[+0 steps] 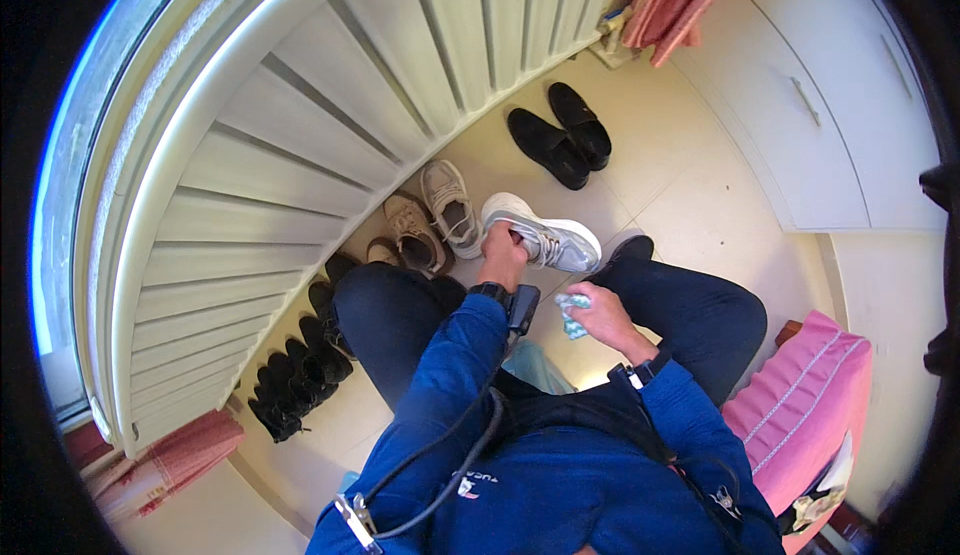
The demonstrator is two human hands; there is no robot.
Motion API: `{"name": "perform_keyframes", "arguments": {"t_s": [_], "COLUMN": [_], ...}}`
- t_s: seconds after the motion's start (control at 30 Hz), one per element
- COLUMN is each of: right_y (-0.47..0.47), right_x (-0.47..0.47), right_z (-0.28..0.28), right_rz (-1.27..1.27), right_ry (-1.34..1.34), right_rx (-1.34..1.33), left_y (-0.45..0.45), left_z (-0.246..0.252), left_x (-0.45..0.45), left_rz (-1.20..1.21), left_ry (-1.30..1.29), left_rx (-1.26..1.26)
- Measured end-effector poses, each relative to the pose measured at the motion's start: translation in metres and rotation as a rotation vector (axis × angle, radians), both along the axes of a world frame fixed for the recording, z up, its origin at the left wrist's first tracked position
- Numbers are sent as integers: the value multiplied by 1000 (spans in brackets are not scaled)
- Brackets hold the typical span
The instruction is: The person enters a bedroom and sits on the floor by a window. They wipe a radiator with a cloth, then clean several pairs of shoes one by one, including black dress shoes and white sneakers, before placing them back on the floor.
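Note:
My left hand grips a grey-and-white lace-up sneaker at its ankle opening, some fingers hidden inside. The shoe lies roughly sideways, its white sole along the far side and its toe towards the right. Nearer to me and to the right, my right hand holds a crumpled green-and-white cloth in its curled fingers, apart from the sneaker. Left of the held shoe, a pale lace-up sneaker stands on the tiled floor beside a tan lace-up shoe.
A white radiator runs along the left, with several dark shoes at its foot. Two black slip-on shoes stand farther off. White cabinets are at the upper right, a pink fabric-covered seat at the lower right.

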State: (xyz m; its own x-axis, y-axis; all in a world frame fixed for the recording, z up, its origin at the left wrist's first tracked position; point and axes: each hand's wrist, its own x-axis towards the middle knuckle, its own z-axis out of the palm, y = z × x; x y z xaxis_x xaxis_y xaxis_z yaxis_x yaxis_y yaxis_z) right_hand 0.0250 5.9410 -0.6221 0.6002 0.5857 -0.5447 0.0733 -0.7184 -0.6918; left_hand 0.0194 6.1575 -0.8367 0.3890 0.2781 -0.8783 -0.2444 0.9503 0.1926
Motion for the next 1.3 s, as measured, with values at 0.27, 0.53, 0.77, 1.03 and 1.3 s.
{"name": "perform_keyframes", "arguments": {"t_s": [0.27, 0.53, 0.77, 1.03, 1.3], "right_y": [0, 11, 9, 14, 21], "right_x": [20, 25, 24, 25, 28], "right_z": [-8, -24, -22, -20, -21], "right_rz": [-87, -63, -88, -134, -97], "right_ry": [42, 71, 151, 216, 183], "right_rx": [7, 12, 5, -34, -61], "left_y": [-18, -12, -5, 1, -5], "left_z": [-26, 42, 37, 14, 9], "left_x": [-45, -9, 12, 22, -6], "left_rz": [-1220, -1300, -1677, -1987, -1935], "left_ry": [-24, 600, 531, 483, 533], "left_rx": [1057, 1190, 1790, 1703, 1284]}}
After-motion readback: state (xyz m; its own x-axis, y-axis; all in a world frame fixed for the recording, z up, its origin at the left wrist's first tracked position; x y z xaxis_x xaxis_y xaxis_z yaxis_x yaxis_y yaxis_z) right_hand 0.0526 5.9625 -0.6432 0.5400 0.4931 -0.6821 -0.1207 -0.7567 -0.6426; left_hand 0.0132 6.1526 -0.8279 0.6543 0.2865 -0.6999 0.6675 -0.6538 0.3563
